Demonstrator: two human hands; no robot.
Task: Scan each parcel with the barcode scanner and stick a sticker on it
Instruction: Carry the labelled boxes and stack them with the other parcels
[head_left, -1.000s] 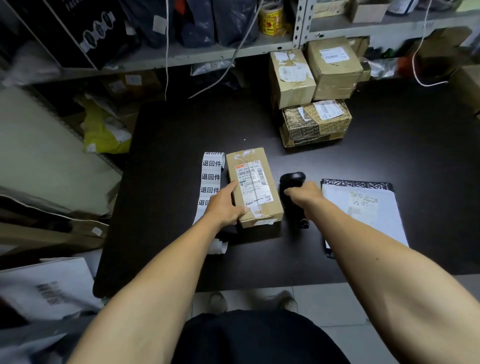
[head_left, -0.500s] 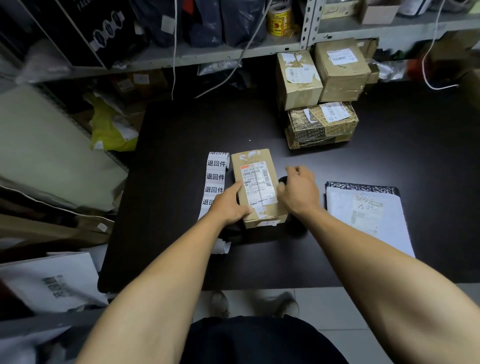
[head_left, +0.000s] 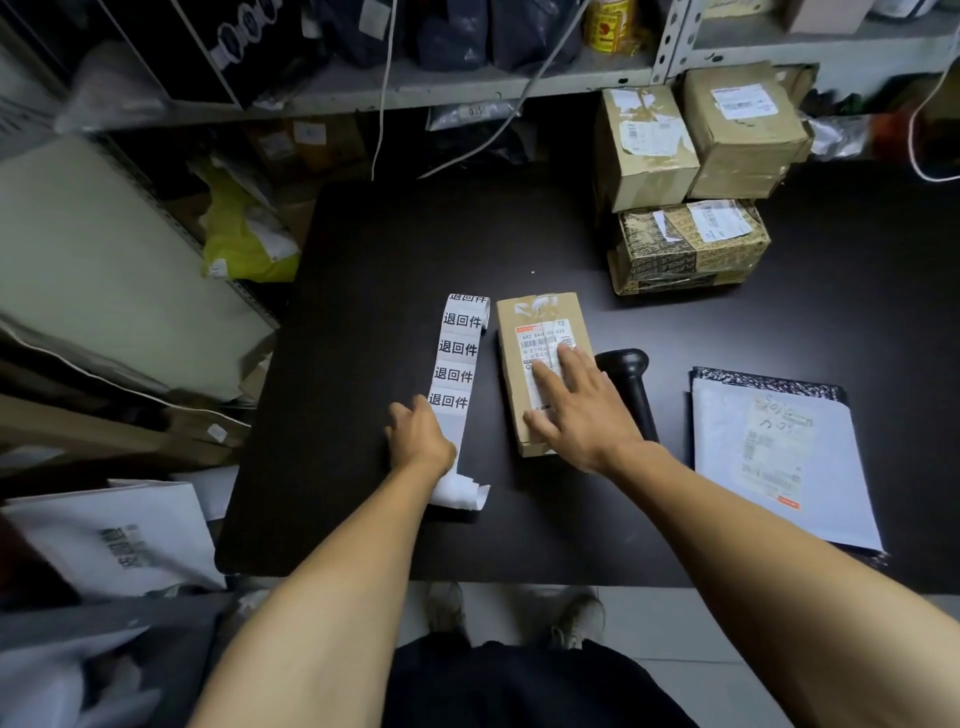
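right hand lies flat, fingers straight, on the parcel mid-table; sticker strip runs lengthwise just left, its near end under the left hand, grip unclear

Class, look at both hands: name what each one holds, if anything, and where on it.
The left hand grips the sticker strip near its lower end. The right hand holds nothing; it lies flat on the parcel.
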